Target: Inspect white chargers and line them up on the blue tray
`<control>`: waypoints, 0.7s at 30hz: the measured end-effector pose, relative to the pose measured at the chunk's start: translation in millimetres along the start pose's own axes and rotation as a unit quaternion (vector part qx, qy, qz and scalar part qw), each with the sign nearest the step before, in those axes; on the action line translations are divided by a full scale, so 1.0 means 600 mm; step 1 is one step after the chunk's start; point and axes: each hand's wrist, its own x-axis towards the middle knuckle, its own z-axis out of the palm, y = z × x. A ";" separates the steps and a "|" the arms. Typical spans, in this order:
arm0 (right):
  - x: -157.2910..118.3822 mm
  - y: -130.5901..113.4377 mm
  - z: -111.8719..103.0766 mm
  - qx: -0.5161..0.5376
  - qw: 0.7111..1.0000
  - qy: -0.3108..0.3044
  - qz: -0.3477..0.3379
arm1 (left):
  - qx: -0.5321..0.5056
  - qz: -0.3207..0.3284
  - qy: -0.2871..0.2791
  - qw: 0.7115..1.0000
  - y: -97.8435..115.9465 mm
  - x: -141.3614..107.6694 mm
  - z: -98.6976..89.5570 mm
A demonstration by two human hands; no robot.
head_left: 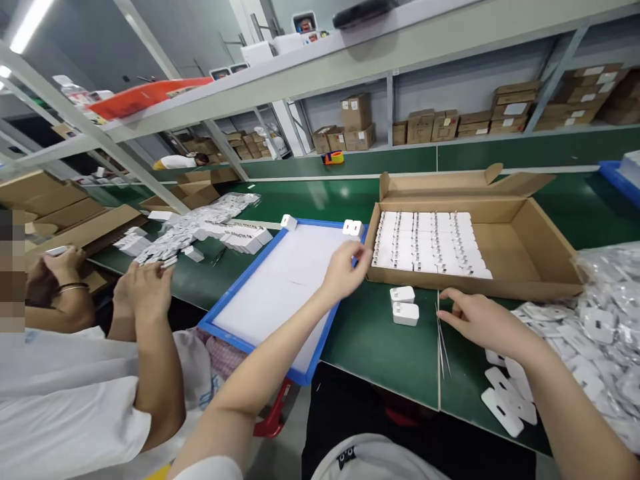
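Two white blocks (405, 314) on green table (367, 340), cartons (420, 127) beyond

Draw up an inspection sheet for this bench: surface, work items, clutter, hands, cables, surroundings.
Surface: green bench, crossed by a pale seam.
Work items: two white blocks before an open carton holding rows of white pieces; tweezers; blue-rimmed tray.
Clutter: loose white plates and plastic bags at right.
Hands: left hand at the tray's right edge, nothing visibly held; right hand beside the tweezers, fingers parted, contact unclear.
Cables: nothing seen.
Surroundings: co-worker at left; stacked boxes on shelving behind.
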 end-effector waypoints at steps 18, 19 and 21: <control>-0.007 -0.010 -0.018 0.151 0.984 0.035 -0.090 | 0.278 0.360 -0.329 0.827 0.012 -0.092 0.068; -0.008 -0.013 -0.019 0.152 0.983 0.035 -0.095 | 0.272 0.357 -0.333 0.829 0.011 -0.090 0.067; -0.010 -0.018 -0.020 0.143 0.985 0.024 -0.097 | 0.261 0.348 -0.337 0.835 0.009 -0.087 0.066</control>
